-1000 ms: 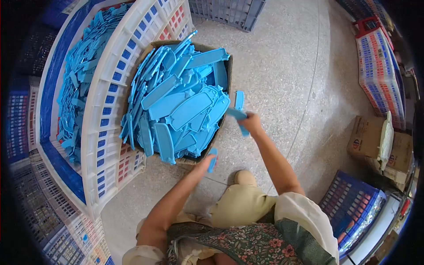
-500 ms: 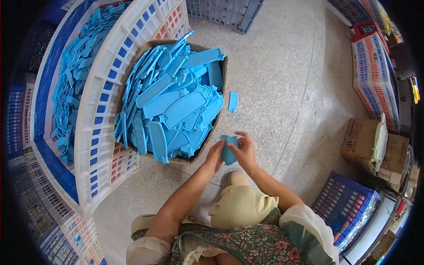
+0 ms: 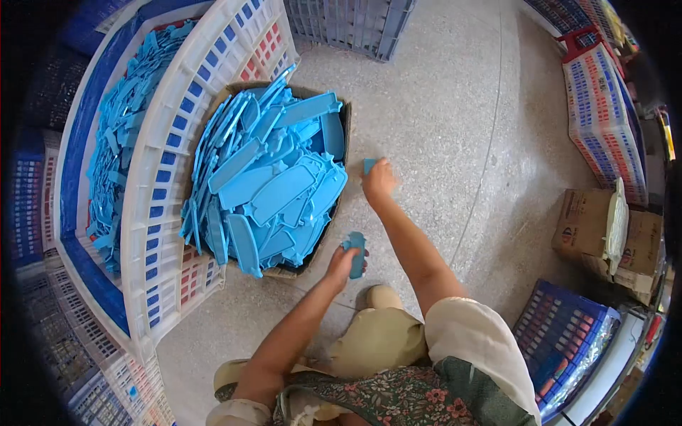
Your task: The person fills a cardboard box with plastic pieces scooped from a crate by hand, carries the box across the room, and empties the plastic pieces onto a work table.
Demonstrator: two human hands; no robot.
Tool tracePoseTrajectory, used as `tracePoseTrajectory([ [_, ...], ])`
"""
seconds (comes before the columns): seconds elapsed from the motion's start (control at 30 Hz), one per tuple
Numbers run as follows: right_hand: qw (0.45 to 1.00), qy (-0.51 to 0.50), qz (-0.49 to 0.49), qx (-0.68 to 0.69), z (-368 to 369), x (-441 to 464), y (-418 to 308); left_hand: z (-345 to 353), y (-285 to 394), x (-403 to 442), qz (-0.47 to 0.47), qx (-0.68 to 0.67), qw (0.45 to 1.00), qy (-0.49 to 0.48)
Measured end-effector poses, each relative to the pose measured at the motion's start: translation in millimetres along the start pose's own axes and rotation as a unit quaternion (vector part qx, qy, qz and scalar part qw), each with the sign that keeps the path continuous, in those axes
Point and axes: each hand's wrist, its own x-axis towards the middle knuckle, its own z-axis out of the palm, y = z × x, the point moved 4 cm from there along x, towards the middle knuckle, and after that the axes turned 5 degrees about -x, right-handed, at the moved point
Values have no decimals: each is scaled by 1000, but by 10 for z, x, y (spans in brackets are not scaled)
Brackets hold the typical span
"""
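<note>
My left hand point(image 3: 343, 268) is closed round a small flat blue plastic piece point(image 3: 356, 254) with rounded ends, held above the floor in front of my foot. Reaching forward, my right hand point(image 3: 380, 183) has its fingers closed at another small blue plastic piece point(image 3: 369, 165); the hand covers most of that piece. To the left of both hands stands a cardboard box point(image 3: 347, 117) heaped with long blue plastic pieces point(image 3: 280, 192), some sticking up past its rim.
A tall white basket point(image 3: 145, 177) beside the box encloses many more blue pieces point(image 3: 117, 142). A grey crate point(image 3: 348, 25) stands ahead. Along the right are a white basket point(image 3: 604, 106), cardboard cartons point(image 3: 582, 220) and a blue basket point(image 3: 561, 334). Speckled floor point(image 3: 440, 128) lies between.
My right hand has left the piece both hands were at and moved forward to the small piece lying on the floor. My left hand keeps its piece, now slightly lower.
</note>
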Motion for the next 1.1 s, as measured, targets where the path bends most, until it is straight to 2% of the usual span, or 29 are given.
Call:
tracePoseTrajectory([
  [0.07,999,-23,6,35,-3,2,-1,69,25,-39,-12,-21,1000,10],
  [0.13,985,-130,-66,90,-46,-53,30,119,87,-54,44,-53,996,64],
  [0.2,959,-155,-47,233,-309,-331,162,62,45,-15,69,-40,994,79],
  [0.27,840,-221,-12,496,-246,-881,406,-17,51,2,100,45,984,140],
  [0.3,860,-224,-117,443,-271,-1166,506,-31,11,31,71,-13,991,113],
  [0.33,868,-221,-220,385,-313,-1420,565,-9,-13,40,72,-13,991,114],
  [0.4,886,-268,-71,372,-531,-1759,627,114,-107,68,81,-167,977,108],
  [0.43,886,-268,-72,371,-695,-1815,577,152,-136,75,81,-168,976,108],
  [0.5,901,-144,-119,393,-1097,-1837,504,232,-96,75,176,-112,974,88],
  [0.53,901,-142,-120,393,-1223,-1802,492,272,-60,71,224,-82,968,77],
  [0.57,900,-133,-115,398,-1350,-1708,483,486,226,-188,254,-33,960,112],
  [0.6,900,-124,-110,403,-1486,-1589,462,563,367,-264,256,-32,960,111],
  [0.67,797,-42,-102,594,-1924,-1065,300,711,594,-366,301,11,953,8],
  [0.73,829,49,-211,515,-2302,-753,-7,744,630,-408,279,24,960,-3],
  [0.8,874,-46,-250,414,-2592,-648,-436,750,563,-438,234,81,969,-7],
  [0.83,873,-46,-253,413,-2576,-605,-606,736,521,-458,236,79,969,-6],
  [0.9,894,144,-315,284,-2633,-620,-872,640,389,-472,220,52,974,29],
  [1.03,891,134,-307,307,-2680,-712,-991,508,216,-466,214,15,974,71],
  [1.1,875,161,-319,328,-2597,-745,-935,477,182,-470,213,10,975,65],
])
